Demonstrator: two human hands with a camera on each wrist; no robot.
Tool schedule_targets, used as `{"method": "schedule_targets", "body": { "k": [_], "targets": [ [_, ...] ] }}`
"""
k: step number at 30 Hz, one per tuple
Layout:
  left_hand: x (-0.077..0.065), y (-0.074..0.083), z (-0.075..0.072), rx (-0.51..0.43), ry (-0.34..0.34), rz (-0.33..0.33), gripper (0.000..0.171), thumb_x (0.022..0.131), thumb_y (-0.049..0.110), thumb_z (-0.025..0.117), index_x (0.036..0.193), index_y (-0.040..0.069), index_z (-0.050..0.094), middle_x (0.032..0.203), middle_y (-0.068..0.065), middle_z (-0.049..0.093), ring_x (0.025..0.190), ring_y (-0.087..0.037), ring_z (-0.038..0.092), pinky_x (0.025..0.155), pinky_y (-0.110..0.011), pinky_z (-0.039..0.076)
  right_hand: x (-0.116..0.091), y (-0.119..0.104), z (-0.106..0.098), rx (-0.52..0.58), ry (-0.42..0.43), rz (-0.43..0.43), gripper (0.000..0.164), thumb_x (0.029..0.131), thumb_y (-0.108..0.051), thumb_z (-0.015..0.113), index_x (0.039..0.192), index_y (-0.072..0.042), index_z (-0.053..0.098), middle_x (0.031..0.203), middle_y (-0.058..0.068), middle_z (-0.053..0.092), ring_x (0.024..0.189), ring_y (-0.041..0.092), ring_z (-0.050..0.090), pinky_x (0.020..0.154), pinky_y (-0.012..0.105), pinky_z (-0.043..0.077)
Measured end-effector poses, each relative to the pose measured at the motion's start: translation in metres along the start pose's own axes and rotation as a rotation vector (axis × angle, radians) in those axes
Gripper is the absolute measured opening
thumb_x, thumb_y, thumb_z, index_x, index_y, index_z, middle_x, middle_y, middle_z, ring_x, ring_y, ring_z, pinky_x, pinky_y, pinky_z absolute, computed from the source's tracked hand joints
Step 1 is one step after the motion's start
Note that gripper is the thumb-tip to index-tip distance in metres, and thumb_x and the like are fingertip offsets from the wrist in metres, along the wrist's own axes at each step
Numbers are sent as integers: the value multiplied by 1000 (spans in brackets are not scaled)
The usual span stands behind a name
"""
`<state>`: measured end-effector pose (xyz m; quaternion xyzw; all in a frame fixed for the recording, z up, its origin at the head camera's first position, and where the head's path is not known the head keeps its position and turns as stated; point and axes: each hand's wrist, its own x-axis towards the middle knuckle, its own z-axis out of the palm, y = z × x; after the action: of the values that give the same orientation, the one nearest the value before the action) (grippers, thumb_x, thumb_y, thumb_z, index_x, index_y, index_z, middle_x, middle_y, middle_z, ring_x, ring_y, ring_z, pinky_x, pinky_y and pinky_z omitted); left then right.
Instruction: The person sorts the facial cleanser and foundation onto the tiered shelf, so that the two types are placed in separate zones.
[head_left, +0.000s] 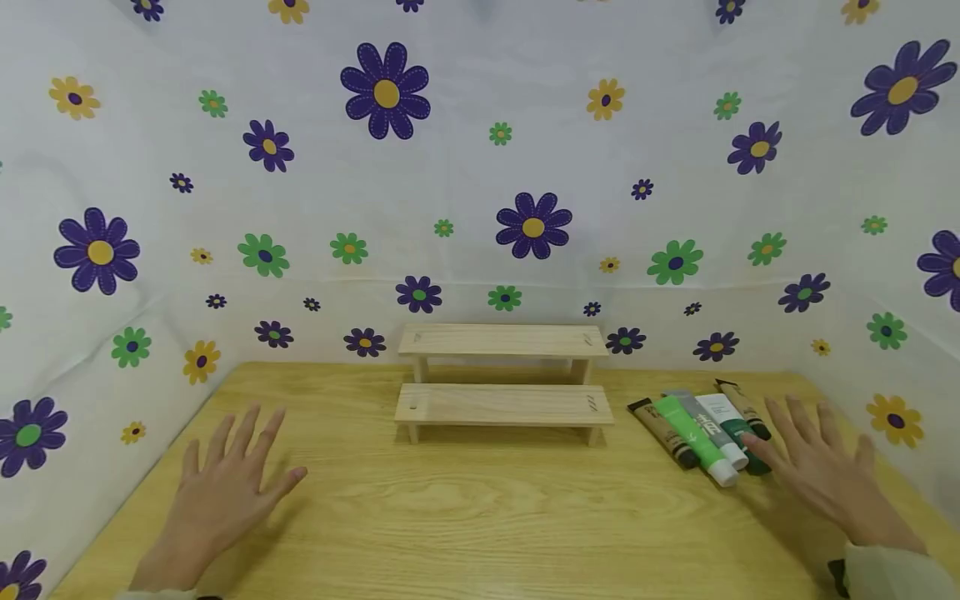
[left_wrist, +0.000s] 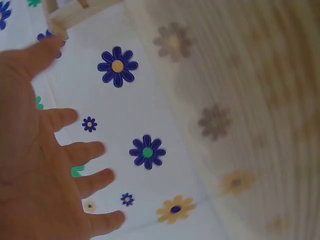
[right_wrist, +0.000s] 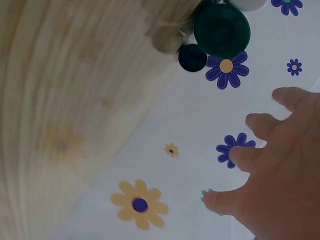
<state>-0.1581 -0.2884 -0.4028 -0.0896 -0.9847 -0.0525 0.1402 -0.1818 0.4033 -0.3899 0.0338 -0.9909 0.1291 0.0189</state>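
Observation:
My left hand (head_left: 221, 496) is held over the left side of the table with its fingers spread, holding nothing. On the right, my right hand (head_left: 825, 471) hovers with spread fingers, its thumb overlapping the edge of a group of tubes in the head view. That group has a brown tube (head_left: 663, 432) with a black cap, a bright green tube (head_left: 696, 437) with a white cap, a grey tube (head_left: 705, 427), a white and dark green tube (head_left: 723, 417), and another brown tube (head_left: 742, 407). In the right wrist view a dark green cap (right_wrist: 222, 31) shows near the top.
A two-step wooden rack stands at the table's back middle, with an upper shelf (head_left: 502, 340) and a lower shelf (head_left: 502, 405). Flower-printed white cloth (head_left: 465, 175) hangs behind and along both sides of the wooden table (head_left: 450, 517).

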Motion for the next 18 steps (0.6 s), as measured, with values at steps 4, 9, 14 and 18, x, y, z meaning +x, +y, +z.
{"method": "schedule_targets", "body": {
  "k": [4, 9, 14, 18],
  "targets": [
    [7, 3, -1, -240, -101, -16, 62, 104, 42, 57, 145, -4, 49, 129, -31, 60, 112, -47, 60, 92, -68, 48, 10, 3, -4, 48, 26, -26, 77, 107, -47, 47, 148, 16, 30, 143, 47, 33, 122, 65, 40, 94, 82, 29],
    [26, 17, 4, -598, -167, -67, 48, 107, 29, 56, 138, -8, 55, 126, -27, 64, 109, -42, 64, 87, -56, 56, 23, 8, -10, 225, 65, 15, 58, 107, -30, 54, 127, 24, 49, 123, 46, 53, 102, 58, 59, 79, 61, 55],
    [43, 31, 12, -846, -189, -118, 47, 107, 26, 55, 140, -8, 52, 126, -27, 64, 109, -38, 65, 87, -48, 58, 36, 8, -17, 429, 8, 93, 56, 108, -26, 50, 132, 25, 44, 124, 43, 54, 91, 33, 68, 73, 39, 62],
    [54, 41, 18, -995, -230, -149, 48, 108, 23, 54, 143, -9, 47, 133, -31, 58, 114, -40, 63, 92, -47, 57, 44, 7, -22, 516, -28, 108, 56, 109, -22, 49, 132, 27, 40, 122, 43, 55, 85, 16, 67, 73, 34, 62]
  ]
}}
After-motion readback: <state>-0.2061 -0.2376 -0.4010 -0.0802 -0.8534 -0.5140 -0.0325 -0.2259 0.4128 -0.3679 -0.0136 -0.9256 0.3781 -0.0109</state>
